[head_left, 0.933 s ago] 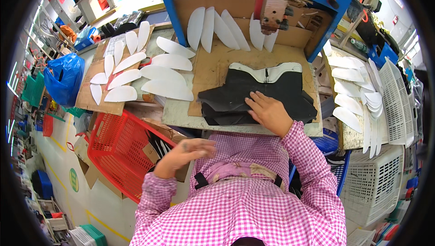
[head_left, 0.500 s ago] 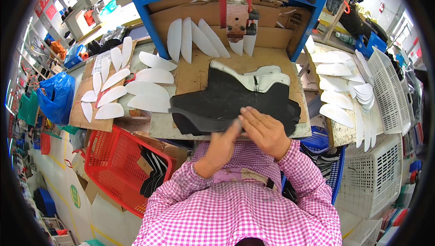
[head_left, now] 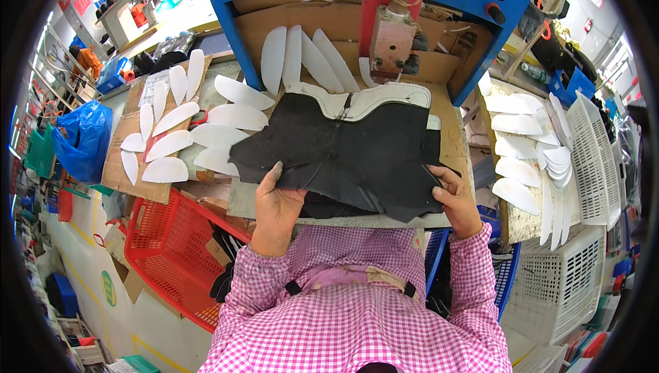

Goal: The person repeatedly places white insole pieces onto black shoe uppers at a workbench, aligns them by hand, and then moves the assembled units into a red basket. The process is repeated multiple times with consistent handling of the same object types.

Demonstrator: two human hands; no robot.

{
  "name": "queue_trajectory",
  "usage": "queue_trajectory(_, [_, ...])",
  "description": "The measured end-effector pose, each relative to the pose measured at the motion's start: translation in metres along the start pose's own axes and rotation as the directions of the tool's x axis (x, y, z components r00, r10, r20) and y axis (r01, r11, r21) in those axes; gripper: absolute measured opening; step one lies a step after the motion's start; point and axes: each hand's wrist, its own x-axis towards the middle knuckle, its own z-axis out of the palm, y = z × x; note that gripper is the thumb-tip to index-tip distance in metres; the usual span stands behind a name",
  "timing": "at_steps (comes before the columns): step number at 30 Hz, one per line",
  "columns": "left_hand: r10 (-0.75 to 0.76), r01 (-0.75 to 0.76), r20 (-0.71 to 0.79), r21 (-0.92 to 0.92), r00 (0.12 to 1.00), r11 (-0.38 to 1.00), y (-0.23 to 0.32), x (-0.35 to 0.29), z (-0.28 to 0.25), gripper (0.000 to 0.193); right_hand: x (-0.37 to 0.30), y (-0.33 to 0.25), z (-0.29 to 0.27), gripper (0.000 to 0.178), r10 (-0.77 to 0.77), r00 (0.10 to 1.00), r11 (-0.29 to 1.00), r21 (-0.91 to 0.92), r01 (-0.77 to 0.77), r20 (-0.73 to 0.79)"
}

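Both hands, left hand [head_left: 276,202] and right hand [head_left: 455,199], pinch the near edge of a black shoe upper [head_left: 350,156] on the bench; uneven pulling (judging by its floppiness) could skew it under the red press head [head_left: 392,36].

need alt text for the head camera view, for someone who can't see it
A person in a pink checked shirt holds a black shoe upper piece by its near edge, left hand and right hand, on a workbench below a blue press machine. White curved insole pieces lie fanned alongside; a red basket sits lower left.
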Motion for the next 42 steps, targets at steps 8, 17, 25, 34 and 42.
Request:
queue_trajectory(8, [0.401, -0.359, 0.025, 0.500, 0.916, 0.789, -0.002, 0.035, 0.027, 0.036, 0.059, -0.041, 0.008, 0.032, -0.128, 0.954, 0.990, 0.025, 0.140, -0.270])
queue_trajectory(17, [0.525, -0.519, 0.111, 0.417, 0.844, 0.746, 0.051, 0.056, 0.032, 0.032, 0.150, -0.071, 0.036, 0.031, -0.093, 0.993, 0.986, 0.133, 0.101, -0.069])
queue_trajectory(25, [0.528, -0.434, -0.111, 0.440, 0.842, 0.786, 0.043, 0.008, 0.031, 0.034, 0.102, -0.059, 0.010, 0.031, -0.096, 0.982, 0.991, 0.074, 0.109, -0.160])
queue_trajectory(34, [0.329, -0.255, 0.153, 0.921, 0.932, 0.293, -0.006, 0.033, 0.011, 0.033, 0.038, -0.063, -0.048, 0.029, -0.127, 0.891, 0.989, 0.014, 0.148, -0.436])
queue_trajectory(42, [0.309, -0.416, 0.331, 0.868, 0.892, 0.271, -0.079, 0.091, 0.018, 0.033, -0.010, -0.074, -0.082, 0.033, -0.247, 0.742, 0.957, -0.038, 0.287, -0.623])
